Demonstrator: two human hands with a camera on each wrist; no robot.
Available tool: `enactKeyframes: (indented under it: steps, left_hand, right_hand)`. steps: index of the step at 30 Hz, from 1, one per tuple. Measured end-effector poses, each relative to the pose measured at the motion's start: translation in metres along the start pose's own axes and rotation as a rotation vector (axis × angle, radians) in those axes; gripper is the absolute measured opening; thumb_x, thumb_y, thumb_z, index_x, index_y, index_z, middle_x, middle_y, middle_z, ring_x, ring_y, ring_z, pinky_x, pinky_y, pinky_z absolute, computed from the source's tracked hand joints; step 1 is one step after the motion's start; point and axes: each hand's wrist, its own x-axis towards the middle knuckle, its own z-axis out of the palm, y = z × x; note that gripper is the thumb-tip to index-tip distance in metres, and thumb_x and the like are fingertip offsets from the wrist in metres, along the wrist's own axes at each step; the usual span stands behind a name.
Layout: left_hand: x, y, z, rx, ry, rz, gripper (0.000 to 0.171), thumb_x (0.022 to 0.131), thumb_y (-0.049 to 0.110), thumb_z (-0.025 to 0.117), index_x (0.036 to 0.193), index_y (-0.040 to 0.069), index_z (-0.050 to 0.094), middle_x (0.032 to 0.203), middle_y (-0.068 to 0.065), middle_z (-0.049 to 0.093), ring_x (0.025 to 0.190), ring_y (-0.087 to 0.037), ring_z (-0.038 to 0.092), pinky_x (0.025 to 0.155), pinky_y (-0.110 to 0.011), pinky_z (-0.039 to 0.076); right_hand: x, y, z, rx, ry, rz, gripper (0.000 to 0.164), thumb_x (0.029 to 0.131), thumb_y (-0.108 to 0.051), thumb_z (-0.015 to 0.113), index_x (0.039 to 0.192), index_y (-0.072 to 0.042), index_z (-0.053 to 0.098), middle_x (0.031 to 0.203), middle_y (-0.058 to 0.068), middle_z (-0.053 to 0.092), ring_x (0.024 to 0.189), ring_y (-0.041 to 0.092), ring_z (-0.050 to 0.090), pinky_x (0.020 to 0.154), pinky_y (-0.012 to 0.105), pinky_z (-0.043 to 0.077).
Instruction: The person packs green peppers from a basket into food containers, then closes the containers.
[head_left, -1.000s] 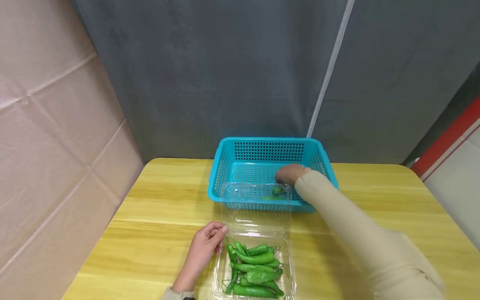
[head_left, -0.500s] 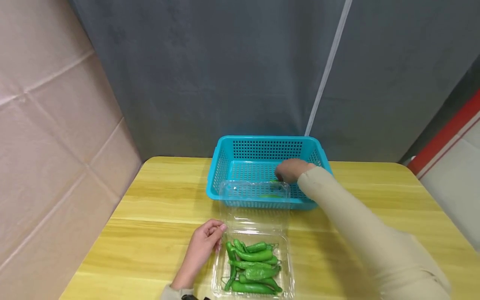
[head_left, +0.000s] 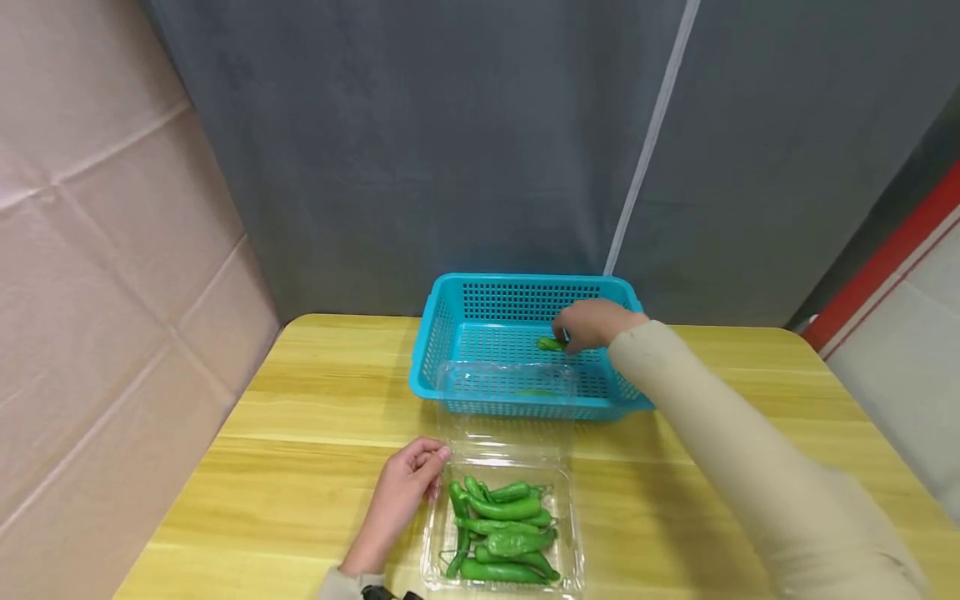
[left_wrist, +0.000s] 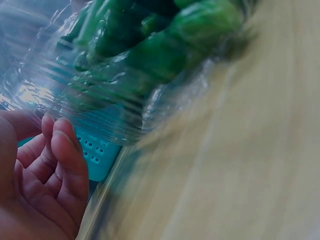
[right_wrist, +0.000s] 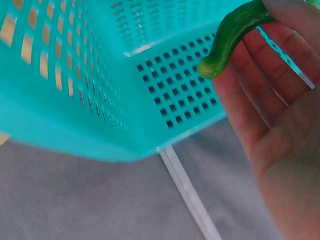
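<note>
My right hand [head_left: 592, 323] is inside the blue plastic basket [head_left: 438, 333] and pinches a curved green pepper [right_wrist: 235, 32] between thumb and fingers. Its other end is hidden by the thumb in the right wrist view. Another green pepper [head_left: 536, 392] lies on the basket's floor, seen through clear plastic. Nearer to me, a clear plastic clamshell box [head_left: 576, 546] holds several green peppers [head_left: 510, 508]. My left hand [head_left: 405, 483] pinches the box's far left corner, close to the hinge, with thumb and fingertips.
The box's raised clear lid [head_left: 502, 429] leans back over the basket's near rim. Both containers stand on a light wooden table [head_left: 315, 417]. A grey curtain [head_left: 435, 167] hangs behind, and a pinkish sheet [head_left: 112, 292] covers the left side.
My right hand has lifted a pepper off the basket's near part and shifted slightly up and right with it. The left hand stays at the box's corner.
</note>
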Motion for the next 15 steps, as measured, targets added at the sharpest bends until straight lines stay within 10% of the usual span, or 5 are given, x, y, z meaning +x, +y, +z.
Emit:
enactKeyframes:
  steps: [15]
  left_hand:
    - [0.0,-0.008,0.003,0.005,0.025,0.025,0.026,0.083,0.036,0.061,0.096,0.014,0.061,0.066,-0.011,0.056,0.049,-0.015,0.05,0.043,-0.028,0.047]
  right_hand:
    - [-0.056,0.014,-0.039,0.187,0.262,0.055,0.014,0.084,-0.03,0.062,0.085,-0.017,0.057,0.069,-0.001,0.048,0.063,0.015,0.042,0.058,0.031,0.034]
